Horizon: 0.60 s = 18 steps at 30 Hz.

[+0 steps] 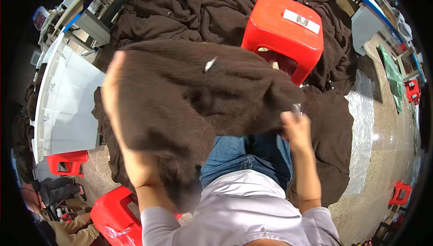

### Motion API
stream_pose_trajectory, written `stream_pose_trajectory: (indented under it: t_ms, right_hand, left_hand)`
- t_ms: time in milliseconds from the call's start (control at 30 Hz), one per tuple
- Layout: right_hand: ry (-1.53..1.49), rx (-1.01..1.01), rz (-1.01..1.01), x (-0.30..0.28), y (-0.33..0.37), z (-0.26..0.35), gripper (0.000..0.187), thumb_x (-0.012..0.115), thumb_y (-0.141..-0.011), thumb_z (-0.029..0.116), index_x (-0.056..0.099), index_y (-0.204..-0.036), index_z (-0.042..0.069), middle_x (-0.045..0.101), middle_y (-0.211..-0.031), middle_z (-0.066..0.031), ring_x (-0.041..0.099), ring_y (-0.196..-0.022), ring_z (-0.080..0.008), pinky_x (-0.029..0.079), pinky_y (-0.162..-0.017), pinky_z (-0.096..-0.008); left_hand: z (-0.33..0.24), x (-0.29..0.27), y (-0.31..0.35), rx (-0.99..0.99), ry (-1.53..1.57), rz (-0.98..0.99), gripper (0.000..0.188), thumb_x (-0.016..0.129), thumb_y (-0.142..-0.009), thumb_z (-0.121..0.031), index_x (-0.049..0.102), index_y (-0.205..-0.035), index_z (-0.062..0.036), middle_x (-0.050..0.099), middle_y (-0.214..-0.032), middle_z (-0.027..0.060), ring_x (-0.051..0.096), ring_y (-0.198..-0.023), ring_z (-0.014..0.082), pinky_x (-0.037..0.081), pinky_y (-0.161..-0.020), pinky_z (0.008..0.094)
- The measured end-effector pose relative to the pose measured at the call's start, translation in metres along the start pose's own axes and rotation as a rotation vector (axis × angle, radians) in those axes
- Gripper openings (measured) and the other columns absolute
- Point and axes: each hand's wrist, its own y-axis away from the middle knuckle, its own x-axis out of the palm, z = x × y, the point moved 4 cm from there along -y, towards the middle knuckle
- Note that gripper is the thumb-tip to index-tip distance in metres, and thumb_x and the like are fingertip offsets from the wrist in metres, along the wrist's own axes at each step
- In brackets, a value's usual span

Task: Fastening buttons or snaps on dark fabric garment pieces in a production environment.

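Note:
A dark brown, fleecy cloth (180, 88) hangs stretched across my lap, lifted and blurred by motion. A small white tag or scrap (210, 64) sits on its upper face. My left hand (113, 86) lies along the cloth's left edge, fingers stretched upward and smeared; the thumb is hidden. Cloth drapes over my left forearm. At the cloth's right end my right hand (296, 128) is closed, with a small shiny metal tool (296, 108) sticking out above the fingers. Its exact kind is too blurred to make out.
More brown cloth (180, 9) is heaped ahead, and a red plastic stool (284, 25) stands on it. Another red stool (115, 216) is at lower left. A white panel (72, 106) stands left; clear plastic sheeting (361, 133) covers floor on the right. A seated person's legs (74, 232) show lower left.

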Motion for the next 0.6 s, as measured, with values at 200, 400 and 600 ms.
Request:
stream_pose_trajectory:
  t_ms: [200, 400, 600]
  right_hand:
    - [0.042, -0.717, -0.635, -0.191, 0.048, 0.128, 0.040, 0.069, -0.090, 0.022, 0.055, -0.121, 0.000, 0.060, -0.120, -0.0147, 0.061, -0.109, -0.0254, 0.053, -0.090, -0.0431]
    - [-0.163, -0.603, -0.531, -0.254, -0.022, 0.159, 0.032, 0.070, -0.090, 0.021, 0.061, -0.111, -0.001, 0.066, -0.105, -0.0124, 0.065, -0.094, -0.0205, 0.053, -0.082, -0.0320]
    - [0.679, -0.428, -0.962, -0.248, -0.163, 0.066, 0.026, 0.067, -0.091, 0.030, 0.066, -0.097, 0.004, 0.066, -0.082, -0.0040, 0.058, -0.076, -0.0141, 0.046, -0.071, -0.0290]
  left_hand:
    - [0.008, 0.022, 0.088, 0.272, -0.170, -0.067, 0.030, 0.056, -0.097, -0.032, 0.069, -0.100, -0.0043, 0.069, -0.092, 0.0064, 0.064, -0.081, 0.0155, 0.052, -0.073, 0.0270]
    - [-0.033, -0.042, -0.080, 0.346, -0.345, -0.087, 0.033, 0.055, -0.098, -0.033, 0.068, -0.103, -0.0037, 0.067, -0.097, 0.0057, 0.061, -0.089, 0.0148, 0.050, -0.076, 0.0259]
    - [0.104, -0.110, -0.169, -0.102, -0.585, -0.175, 0.022, 0.058, -0.097, -0.030, 0.063, -0.101, -0.0086, 0.062, -0.090, 0.0023, 0.057, -0.069, 0.0119, 0.048, -0.060, 0.0262]
